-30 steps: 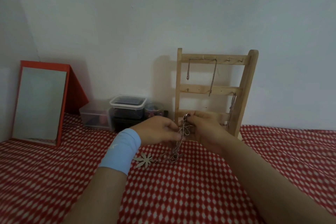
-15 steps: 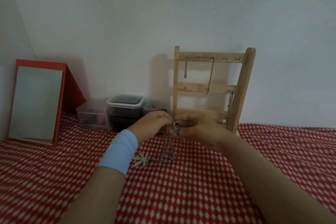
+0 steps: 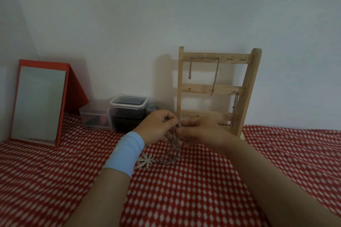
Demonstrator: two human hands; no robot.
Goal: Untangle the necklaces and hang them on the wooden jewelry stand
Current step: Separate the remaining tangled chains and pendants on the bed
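A tangled silver chain necklace (image 3: 173,148) hangs between my two hands and trails down onto the red checked cloth. Its leaf-shaped pendant (image 3: 146,160) lies flat on the cloth. My left hand (image 3: 158,128), with a light blue wristband, pinches the chain near its top. My right hand (image 3: 199,131) pinches the same chain from the other side. Behind my hands the wooden jewelry stand (image 3: 249,86) leans against the wall. One chain (image 3: 215,77) hangs from its top bar and another chain (image 3: 234,108) from the middle bar at the right.
A red-framed mirror (image 3: 38,103) stands at the left against the wall. Clear plastic containers (image 3: 127,110) sit between the mirror and the stand. The red and white checked cloth (image 3: 184,190) covers the whole surface in front of me.
My hands have stayed together in front of the stand and have shifted their grip on the chain. The hanging tangle has lengthened slightly downward; the pendant stays on the cloth.
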